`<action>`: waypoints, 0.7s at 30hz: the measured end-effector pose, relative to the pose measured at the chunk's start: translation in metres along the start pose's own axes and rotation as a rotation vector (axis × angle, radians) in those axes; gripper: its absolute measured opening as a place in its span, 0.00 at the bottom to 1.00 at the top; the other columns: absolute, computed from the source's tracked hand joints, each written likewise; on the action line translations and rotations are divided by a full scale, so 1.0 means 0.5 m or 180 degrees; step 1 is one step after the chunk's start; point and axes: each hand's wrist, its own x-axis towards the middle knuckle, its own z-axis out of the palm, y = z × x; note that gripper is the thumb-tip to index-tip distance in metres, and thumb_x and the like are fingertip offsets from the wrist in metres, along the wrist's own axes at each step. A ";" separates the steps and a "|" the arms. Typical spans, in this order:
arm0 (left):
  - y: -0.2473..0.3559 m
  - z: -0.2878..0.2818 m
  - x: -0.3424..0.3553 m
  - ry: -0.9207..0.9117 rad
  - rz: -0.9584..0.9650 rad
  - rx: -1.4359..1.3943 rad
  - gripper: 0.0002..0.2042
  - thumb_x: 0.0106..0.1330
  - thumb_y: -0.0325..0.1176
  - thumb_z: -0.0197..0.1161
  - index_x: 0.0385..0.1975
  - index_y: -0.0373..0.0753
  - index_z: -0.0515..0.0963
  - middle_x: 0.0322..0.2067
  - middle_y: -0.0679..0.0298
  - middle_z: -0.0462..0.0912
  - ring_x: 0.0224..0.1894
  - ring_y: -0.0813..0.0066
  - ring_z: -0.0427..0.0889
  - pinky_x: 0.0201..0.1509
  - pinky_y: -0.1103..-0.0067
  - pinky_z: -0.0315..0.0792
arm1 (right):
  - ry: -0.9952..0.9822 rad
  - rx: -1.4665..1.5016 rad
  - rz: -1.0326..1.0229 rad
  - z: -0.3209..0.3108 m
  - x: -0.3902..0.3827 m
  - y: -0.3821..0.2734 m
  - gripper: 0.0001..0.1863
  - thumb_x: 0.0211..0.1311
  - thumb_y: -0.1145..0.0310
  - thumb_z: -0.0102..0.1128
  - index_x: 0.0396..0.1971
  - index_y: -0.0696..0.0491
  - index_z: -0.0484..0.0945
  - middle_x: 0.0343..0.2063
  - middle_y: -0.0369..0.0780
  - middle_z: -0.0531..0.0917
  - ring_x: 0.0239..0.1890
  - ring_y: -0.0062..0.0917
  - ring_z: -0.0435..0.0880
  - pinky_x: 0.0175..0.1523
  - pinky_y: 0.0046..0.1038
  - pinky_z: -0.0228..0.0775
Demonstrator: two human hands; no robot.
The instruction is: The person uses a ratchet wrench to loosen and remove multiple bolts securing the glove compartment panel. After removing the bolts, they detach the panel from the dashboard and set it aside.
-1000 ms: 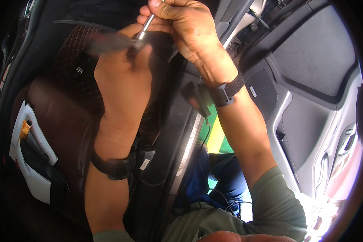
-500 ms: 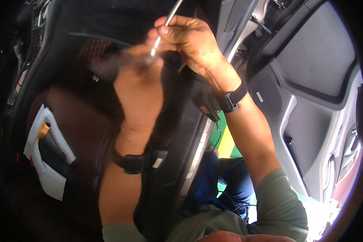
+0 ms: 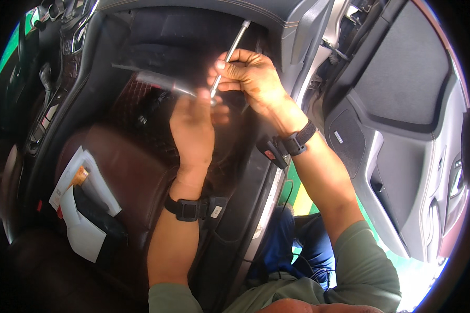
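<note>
In the car's front footwell, a slim silver socket extension bar slants up and away, a wider socket-like tip at its far end. The fingers and thumb of my right hand are closed around its lower part. My left hand is just left of the bar's lower end, its fingers smeared by motion. From it a blurred ratchet wrench with a grey handle points left. Whether the bar is joined to the wrench is hidden by the blur and my left fingers.
A dark red seat lies at left, bearing white papers and a black pouch. The dashboard edges the top. At right stands the open car door. A door sill runs beside my right forearm.
The view has shifted, bringing the dashboard and the bar's far tip into sight. Both hands appear lower in the picture. The left hand and its wrench have swung, and the wrench handle shows more plainly.
</note>
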 end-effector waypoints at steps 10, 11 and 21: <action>0.010 0.003 -0.001 -0.0414 -0.0449 -0.0365 0.28 0.82 0.54 0.44 0.46 0.27 0.74 0.37 0.50 0.85 0.34 0.64 0.89 0.38 0.74 0.85 | 0.0013 0.0062 -0.0079 -0.012 -0.005 0.007 0.13 0.66 0.64 0.72 0.37 0.59 0.80 0.34 0.44 0.88 0.36 0.27 0.90 0.43 0.24 0.84; 0.011 -0.013 0.008 -0.0513 -0.0586 -0.0436 0.25 0.82 0.51 0.47 0.46 0.28 0.74 0.38 0.50 0.85 0.35 0.64 0.89 0.39 0.74 0.85 | -0.0159 0.0155 -0.0071 -0.010 -0.005 0.004 0.13 0.69 0.66 0.69 0.42 0.60 0.79 0.38 0.46 0.88 0.40 0.30 0.90 0.46 0.27 0.85; -0.043 -0.002 0.000 0.0017 0.1977 0.2390 0.14 0.74 0.32 0.63 0.52 0.29 0.74 0.41 0.60 0.83 0.42 0.74 0.85 0.50 0.80 0.79 | -0.0030 0.0341 -0.0118 -0.007 0.010 0.021 0.08 0.69 0.72 0.66 0.38 0.64 0.83 0.34 0.49 0.88 0.37 0.34 0.91 0.45 0.31 0.88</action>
